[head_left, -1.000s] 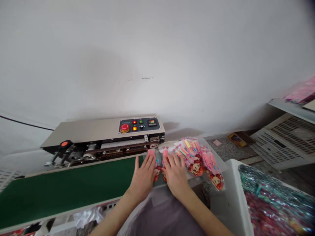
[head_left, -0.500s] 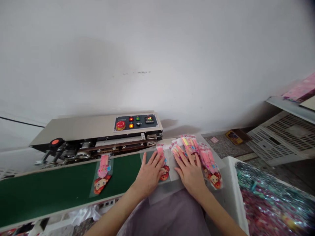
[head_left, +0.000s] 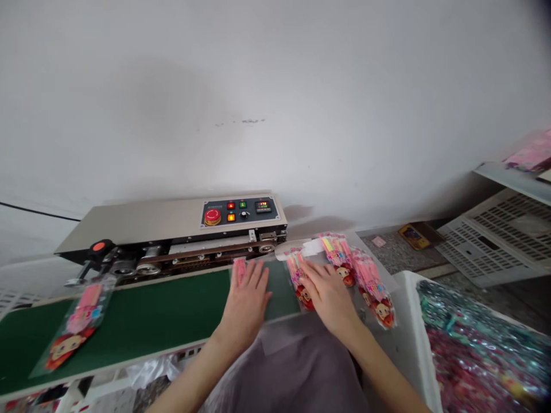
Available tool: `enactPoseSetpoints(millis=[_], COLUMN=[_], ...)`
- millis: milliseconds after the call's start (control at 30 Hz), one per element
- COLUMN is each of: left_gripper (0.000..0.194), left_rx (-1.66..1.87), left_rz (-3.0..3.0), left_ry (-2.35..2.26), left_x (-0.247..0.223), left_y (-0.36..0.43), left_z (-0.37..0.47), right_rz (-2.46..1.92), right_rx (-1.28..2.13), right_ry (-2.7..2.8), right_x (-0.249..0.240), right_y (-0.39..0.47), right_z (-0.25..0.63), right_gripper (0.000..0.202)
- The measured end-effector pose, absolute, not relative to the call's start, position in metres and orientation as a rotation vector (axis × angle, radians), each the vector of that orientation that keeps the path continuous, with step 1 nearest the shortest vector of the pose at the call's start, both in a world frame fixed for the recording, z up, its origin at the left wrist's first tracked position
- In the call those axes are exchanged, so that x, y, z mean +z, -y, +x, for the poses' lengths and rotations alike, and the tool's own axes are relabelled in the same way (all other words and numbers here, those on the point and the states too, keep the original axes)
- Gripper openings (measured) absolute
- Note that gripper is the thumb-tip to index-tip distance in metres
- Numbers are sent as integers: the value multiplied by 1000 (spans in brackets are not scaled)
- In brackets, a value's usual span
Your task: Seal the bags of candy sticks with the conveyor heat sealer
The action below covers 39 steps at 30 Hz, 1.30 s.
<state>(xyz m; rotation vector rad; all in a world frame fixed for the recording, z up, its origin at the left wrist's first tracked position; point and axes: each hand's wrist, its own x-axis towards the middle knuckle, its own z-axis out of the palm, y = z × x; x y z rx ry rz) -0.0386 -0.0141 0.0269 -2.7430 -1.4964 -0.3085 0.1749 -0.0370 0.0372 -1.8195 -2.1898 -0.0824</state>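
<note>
My left hand (head_left: 246,295) lies flat, fingers spread, over a pink packet (head_left: 239,268) at the right part of the green belt (head_left: 172,307); most of that packet is hidden under it. My right hand (head_left: 330,295) rests palm down with its fingertips on a packet with pink and yellow sticks (head_left: 298,272). Beyond it lie another packet (head_left: 338,252) and overlapping pink packets (head_left: 373,287) with red-haired cartoon heads. A clear-bagged packet (head_left: 80,321) lies tilted on the belt at the far left, touched by neither hand.
The sealing machine (head_left: 142,221) with its lit control panel (head_left: 240,212) stands behind the belt against the wall. A white foam box (head_left: 424,338) of shiny packets is at the lower right. Grey crates (head_left: 495,235) stand beyond it.
The belt packet has travelled left. My left hand has moved left with the packet beneath it. My right hand has shifted slightly left, and a packet there now lies further left.
</note>
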Motion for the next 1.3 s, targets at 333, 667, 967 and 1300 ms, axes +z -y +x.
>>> enactPoseSetpoints(millis=[333,667,967,1300], left_gripper=[58,53,47,50], left_rx=[-374,-386,-313,-299], left_rz=[-3035,-2861,-2731,-2909], left_ry=[1146,1210,1424,1338], left_x=[7,-5,22,7], left_y=[7,4,5,5], left_z=[11,-13,-44,18], right_rz=[-2056,-1966,-1881,-2284], right_rx=[-357,-296,-159,-540], right_ry=[2173,2149,2196,1887], right_x=[20,15,27,17], right_y=[37,40,35,33], right_z=[199,179,142,258], right_gripper=[37,36,38,51])
